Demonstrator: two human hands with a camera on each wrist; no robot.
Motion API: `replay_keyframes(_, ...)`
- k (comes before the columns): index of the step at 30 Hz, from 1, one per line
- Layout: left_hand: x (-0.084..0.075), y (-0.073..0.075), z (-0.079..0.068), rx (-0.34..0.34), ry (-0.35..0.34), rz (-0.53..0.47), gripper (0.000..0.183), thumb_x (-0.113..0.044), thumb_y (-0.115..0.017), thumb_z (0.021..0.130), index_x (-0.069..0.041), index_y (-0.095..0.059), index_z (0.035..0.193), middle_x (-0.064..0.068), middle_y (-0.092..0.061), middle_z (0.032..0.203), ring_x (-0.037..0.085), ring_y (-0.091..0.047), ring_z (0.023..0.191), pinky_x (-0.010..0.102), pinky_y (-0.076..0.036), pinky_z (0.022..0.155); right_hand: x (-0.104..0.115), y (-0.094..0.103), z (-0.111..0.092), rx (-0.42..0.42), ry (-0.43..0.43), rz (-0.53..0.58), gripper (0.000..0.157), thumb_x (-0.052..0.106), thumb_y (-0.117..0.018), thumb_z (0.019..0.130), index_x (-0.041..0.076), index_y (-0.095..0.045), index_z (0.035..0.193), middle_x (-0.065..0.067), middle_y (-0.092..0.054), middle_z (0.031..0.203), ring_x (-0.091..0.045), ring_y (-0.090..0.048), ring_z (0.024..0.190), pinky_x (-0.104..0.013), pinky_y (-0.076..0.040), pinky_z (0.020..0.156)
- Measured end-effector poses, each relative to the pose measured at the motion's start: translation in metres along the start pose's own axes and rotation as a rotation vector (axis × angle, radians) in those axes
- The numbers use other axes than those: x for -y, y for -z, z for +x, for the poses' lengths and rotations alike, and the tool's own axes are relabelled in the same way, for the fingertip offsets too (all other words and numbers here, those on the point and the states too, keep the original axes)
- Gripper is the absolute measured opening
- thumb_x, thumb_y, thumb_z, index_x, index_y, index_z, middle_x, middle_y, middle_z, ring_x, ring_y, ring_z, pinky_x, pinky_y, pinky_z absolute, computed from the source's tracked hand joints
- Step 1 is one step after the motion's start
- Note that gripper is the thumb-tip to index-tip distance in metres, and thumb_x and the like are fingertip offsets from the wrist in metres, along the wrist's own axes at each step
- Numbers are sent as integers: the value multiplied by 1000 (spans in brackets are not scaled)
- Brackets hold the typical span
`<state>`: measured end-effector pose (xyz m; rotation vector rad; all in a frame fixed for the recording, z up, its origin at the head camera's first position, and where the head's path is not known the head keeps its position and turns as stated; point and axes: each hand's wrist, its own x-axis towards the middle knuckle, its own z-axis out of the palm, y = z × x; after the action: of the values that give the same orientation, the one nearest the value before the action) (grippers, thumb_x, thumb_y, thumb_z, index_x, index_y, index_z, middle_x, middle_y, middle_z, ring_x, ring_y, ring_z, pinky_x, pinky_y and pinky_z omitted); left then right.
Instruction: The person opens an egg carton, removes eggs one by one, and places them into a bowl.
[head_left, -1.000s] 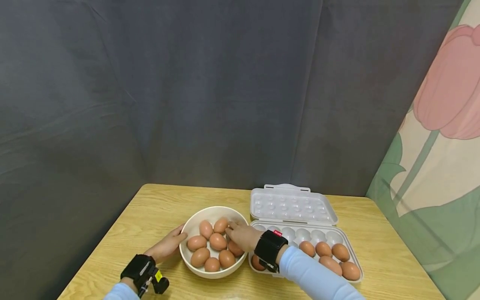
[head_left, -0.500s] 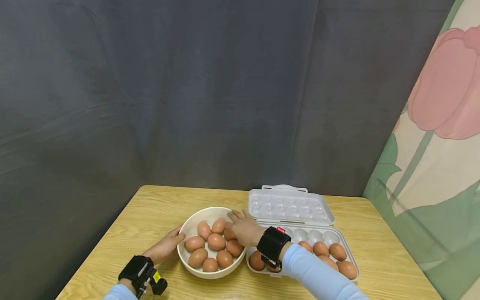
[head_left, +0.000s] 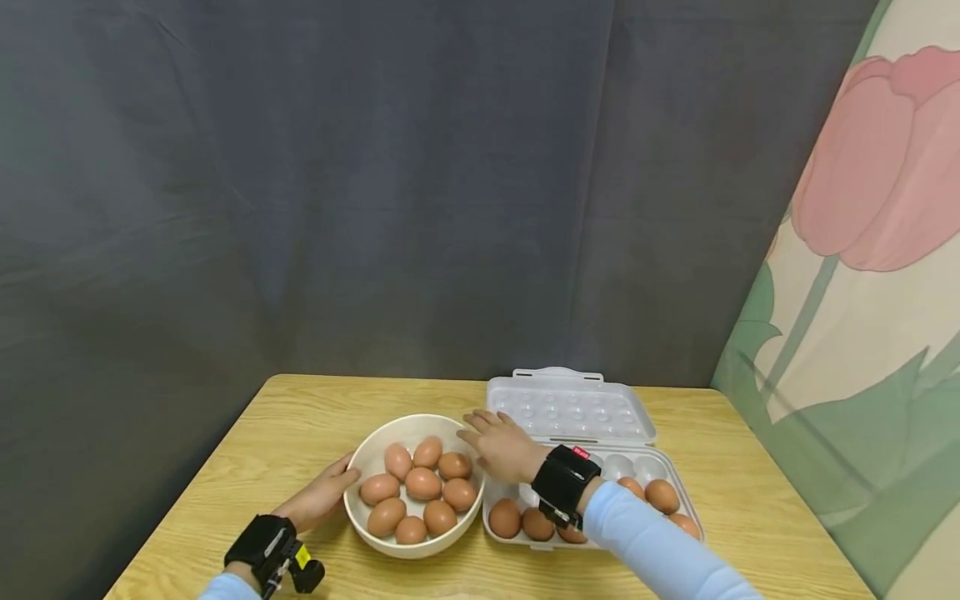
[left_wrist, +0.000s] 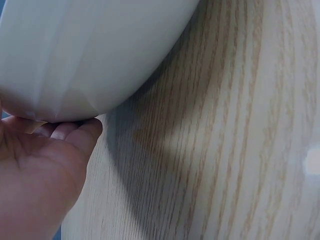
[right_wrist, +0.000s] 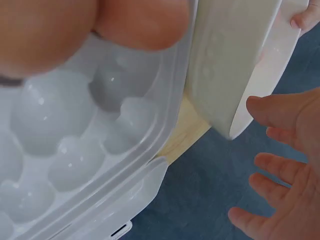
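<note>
A cream bowl (head_left: 360,521) stands on the table with several brown eggs (head_left: 423,483) inside. My left hand (head_left: 321,498) grips its left side, thumb at the rim; in the left wrist view, the fingers of the left hand (left_wrist: 47,160) tuck under the bowl's curved wall (left_wrist: 85,55). Over the bowl's right rim hovers my right hand (head_left: 506,447), fingers spread and holding nothing. The right wrist view shows that right hand (right_wrist: 285,165) beside the bowl (right_wrist: 227,60), apart from the eggs. An egg box (head_left: 491,500) lies open just right of the bowl, partly hidden by the right arm.
Several eggs (head_left: 506,518) sit in the box's front cups, with more eggs (head_left: 662,497) at its right end. Its clear lid (head_left: 570,408) is folded back toward the dark curtain (head_left: 420,208). Wooden tabletop (head_left: 315,417) surrounds both containers; a flower-patterned cloth (head_left: 862,333) hangs at right.
My right hand has let go of an egg, which now lies at the bowl's right side, and has lifted up and right with fingers spread. The left hand stays on the bowl.
</note>
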<state>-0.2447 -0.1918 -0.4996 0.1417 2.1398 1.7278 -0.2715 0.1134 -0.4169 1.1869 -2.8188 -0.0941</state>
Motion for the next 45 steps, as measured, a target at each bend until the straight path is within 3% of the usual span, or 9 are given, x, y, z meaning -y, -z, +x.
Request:
replay_keyframes(9,0,5,-1,21,-9,-12,52,-13,-24,99,3,-8,146,29,-9,149,42,-14,136,54,-21,110,-21,5,-17,-9,-44,57,50,18,-67,81,11,-52,128,-14,-47,135,-33,-41,126,-54,-41,97)
replay_keyframes(16,0,5,-2,-10,9,-2,51,-14,-25,99,0,-10,146,27,-12,149,41,-17,136,54,-24,109,-45,6,-40,10,-96,102,48,15,-67,81,5,-53,126,-20,-47,132,-38,-42,123,-58,-44,91)
replay_keyframes(24,-2,8,1,-30,5,1,51,-16,-24,100,-1,-10,146,26,-12,150,41,-18,136,53,-26,109,-69,8,-63,13,-114,110,41,11,-66,81,-1,-57,119,-23,-50,126,-39,-47,117,-52,-48,88)
replay_keyframes(31,1,5,1,-36,27,12,52,-16,-26,99,0,-12,146,27,-13,149,41,-19,136,53,-28,108,-78,-3,-93,96,-222,185,25,8,-68,78,0,-65,102,-11,-60,99,-29,-59,91,-42,-52,77)
replay_keyframes(37,7,3,-3,-24,19,-1,51,-15,-26,99,2,-11,146,30,-16,147,43,-23,133,52,-33,106,-79,-13,-109,166,-291,260,27,10,-66,80,-2,-63,103,-12,-63,99,-28,-60,90,-43,-51,82)
replay_keyframes(41,6,3,-2,-28,16,0,52,-15,-26,99,1,-12,146,28,-15,148,42,-22,134,53,-30,107,-78,-15,-111,198,-352,320,27,14,-62,84,-1,-63,106,-11,-64,97,-20,-56,81,-41,-50,81)
replay_keyframes(45,3,3,-1,-26,19,7,51,-15,-26,99,-1,-12,146,27,-14,149,41,-20,135,53,-28,108,-78,-15,-111,229,-373,339,30,14,-61,84,-1,-62,109,-4,-60,84,-16,-48,71,-32,-45,70)
